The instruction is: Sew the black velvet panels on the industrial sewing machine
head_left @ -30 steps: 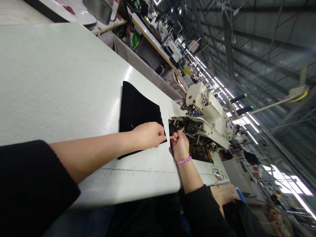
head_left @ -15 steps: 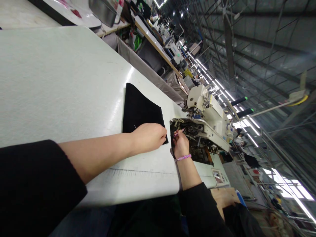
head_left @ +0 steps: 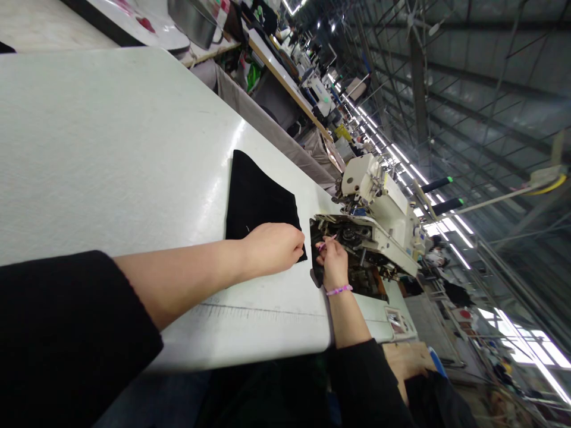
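Note:
My left hand (head_left: 279,246) is closed, its fingers curled under, and rests at the near right corner of a folded black fabric piece (head_left: 259,193) on the pale tabletop. What its fingers pinch, if anything, is hidden. To the right, my right hand (head_left: 334,261), with a pink beaded bracelet (head_left: 339,290) at the wrist, is closed around a thin pink tool (head_left: 329,241) whose exact kind I cannot make out. That hand is over the opening in the table, beside the exposed underside of a sewing machine (head_left: 379,196) that is tipped back.
A printed ruler scale (head_left: 267,313) runs along the near part of the pale table (head_left: 111,148). Behind stand a metal pot (head_left: 194,21) and other sewing stations. Black thread cones (head_left: 447,206) sit beyond the machine. A wooden board (head_left: 405,356) lies at the lower right.
The whole view has shifted slightly, so things appear a little further right. Within the opening, my right hand and the pink tool have moved only slightly. My left hand stays on the black fabric.

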A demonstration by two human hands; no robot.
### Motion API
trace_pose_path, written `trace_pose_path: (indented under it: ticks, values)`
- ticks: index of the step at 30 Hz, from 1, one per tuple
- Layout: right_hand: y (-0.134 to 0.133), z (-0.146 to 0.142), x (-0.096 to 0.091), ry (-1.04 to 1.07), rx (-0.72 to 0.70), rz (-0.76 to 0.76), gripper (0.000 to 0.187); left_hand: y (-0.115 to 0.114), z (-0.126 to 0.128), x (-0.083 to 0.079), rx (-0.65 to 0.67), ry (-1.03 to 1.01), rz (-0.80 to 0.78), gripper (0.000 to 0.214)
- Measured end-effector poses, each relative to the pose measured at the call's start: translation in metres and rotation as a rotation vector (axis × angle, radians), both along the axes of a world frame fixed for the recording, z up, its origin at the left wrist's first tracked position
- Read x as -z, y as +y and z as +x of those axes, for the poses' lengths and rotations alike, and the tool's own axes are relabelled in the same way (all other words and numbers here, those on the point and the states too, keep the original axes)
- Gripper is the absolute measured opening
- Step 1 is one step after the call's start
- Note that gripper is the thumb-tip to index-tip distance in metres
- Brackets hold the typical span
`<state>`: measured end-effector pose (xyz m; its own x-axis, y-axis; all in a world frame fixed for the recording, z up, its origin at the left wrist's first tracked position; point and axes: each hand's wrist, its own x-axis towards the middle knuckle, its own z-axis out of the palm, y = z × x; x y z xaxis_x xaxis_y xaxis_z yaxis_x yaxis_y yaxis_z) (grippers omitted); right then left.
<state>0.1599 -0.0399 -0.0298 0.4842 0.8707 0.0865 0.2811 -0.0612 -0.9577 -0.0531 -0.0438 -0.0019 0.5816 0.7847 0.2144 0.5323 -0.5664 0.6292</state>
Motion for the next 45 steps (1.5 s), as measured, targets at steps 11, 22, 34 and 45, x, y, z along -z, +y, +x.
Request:
trace_pose_path:
  ticks: [11, 22, 34, 45]
  values:
    - [0.013, -0.008, 0.005, 0.012, -0.017, 0.065, 0.025, -0.002, -0.002, -0.003, 0.012, -0.016, -0.036, 0.026]
    - [0.014, 0.006, 0.005, -0.004, -0.05, 0.051, 0.03, -0.003, -0.003, -0.006, 0.009, 0.013, -0.033, 0.026]
    - [0.003, 0.022, 0.01, -0.099, -0.069, 0.039, 0.031, -0.002, -0.003, -0.005, 0.02, 0.004, -0.04, 0.025]
    - [0.0, 0.026, 0.009, -0.156, -0.084, 0.029, 0.032, 0.0, -0.001, -0.001, 0.009, -0.01, -0.047, 0.024]
